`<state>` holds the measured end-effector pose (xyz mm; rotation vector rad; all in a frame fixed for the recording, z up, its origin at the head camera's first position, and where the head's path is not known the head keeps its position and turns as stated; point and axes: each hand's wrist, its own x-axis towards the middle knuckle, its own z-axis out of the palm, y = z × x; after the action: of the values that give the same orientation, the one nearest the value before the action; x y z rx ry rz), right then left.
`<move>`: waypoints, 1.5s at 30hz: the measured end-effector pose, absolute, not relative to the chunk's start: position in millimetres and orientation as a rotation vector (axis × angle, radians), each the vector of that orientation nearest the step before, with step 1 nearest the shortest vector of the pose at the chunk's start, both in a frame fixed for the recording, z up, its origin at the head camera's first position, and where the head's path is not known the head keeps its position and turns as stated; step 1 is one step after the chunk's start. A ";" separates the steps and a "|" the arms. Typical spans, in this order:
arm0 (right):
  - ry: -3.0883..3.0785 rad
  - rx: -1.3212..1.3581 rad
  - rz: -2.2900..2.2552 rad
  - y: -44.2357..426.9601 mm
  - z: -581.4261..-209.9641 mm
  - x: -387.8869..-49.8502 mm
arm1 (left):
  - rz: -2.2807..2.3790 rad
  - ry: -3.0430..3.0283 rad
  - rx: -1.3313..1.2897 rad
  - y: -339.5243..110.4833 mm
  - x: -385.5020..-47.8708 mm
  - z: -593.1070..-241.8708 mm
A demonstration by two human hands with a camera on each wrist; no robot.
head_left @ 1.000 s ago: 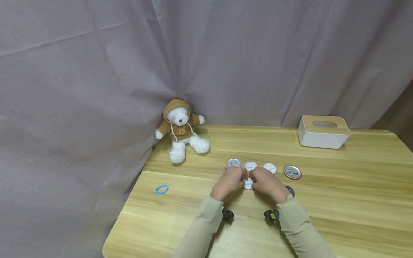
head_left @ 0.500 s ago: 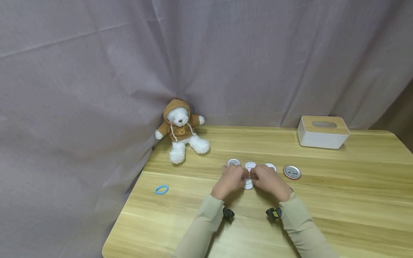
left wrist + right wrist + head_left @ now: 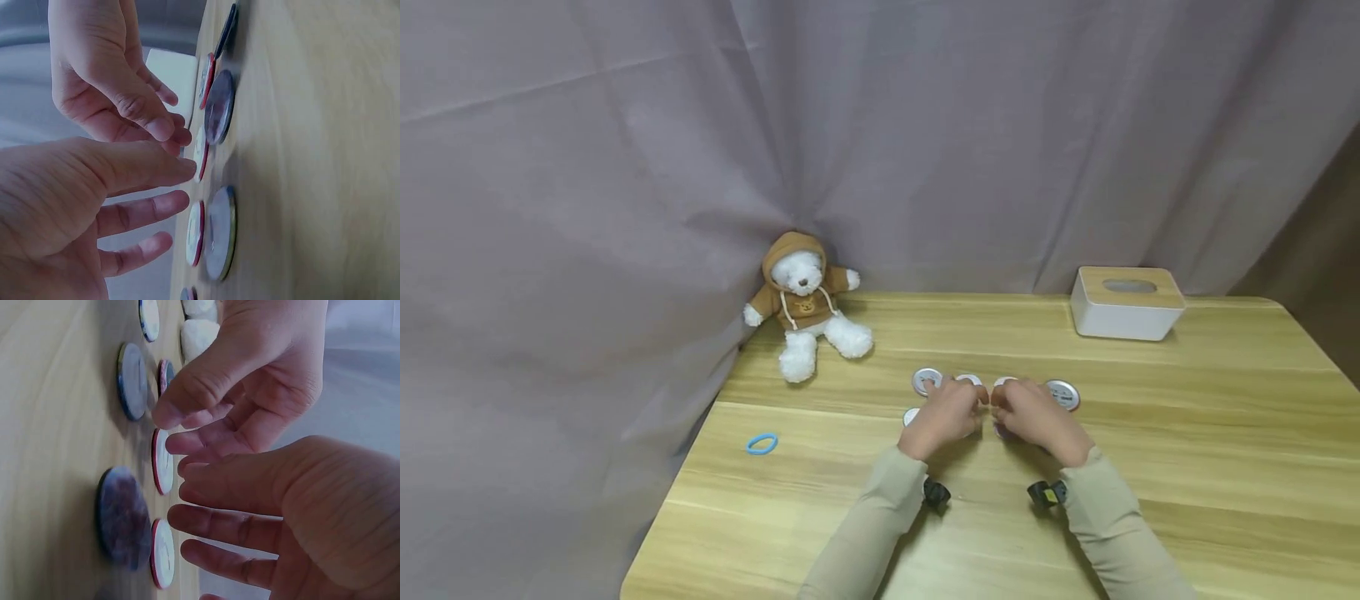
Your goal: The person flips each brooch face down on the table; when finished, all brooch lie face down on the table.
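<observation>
Several round button badges lie on the wooden table in two rows. My left hand (image 3: 951, 414) hovers just above them, its thumb and fingers apart and nothing visible between them. Facing it is my right hand (image 3: 1037, 417), fingers loosely bent and also without a held thing; the fingertips of both hands nearly meet. A purple patterned badge (image 3: 123, 517) lies below the right hand, and a pale grey badge (image 3: 220, 234) below the left. Behind these are red-rimmed white badges (image 3: 162, 461). In the head view, the hands partly cover the middle badges.
A white teddy bear (image 3: 805, 304) in a brown hoodie sits at the back left. The tissue box (image 3: 1127, 304) stands at the back right. A blue wristband (image 3: 762, 443) lies at left, and a silver-backed badge (image 3: 1063, 395) beyond the right hand.
Both hands have shifted right over the badges. A white badge left of my left hand and a purple one under my right hand now show. The head view has turned slightly right.
</observation>
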<state>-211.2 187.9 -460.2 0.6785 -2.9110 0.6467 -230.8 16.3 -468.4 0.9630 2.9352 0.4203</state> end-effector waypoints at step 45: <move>-2.930 0.704 0.678 211.1 -462.0 -196.5 | 0.375 2.946 1.108 32.9 -229.6 -473.7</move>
<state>-196.5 211.1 -462.0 0.7036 -2.9305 0.6782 -229.6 32.9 -473.7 1.1081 2.9465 0.3752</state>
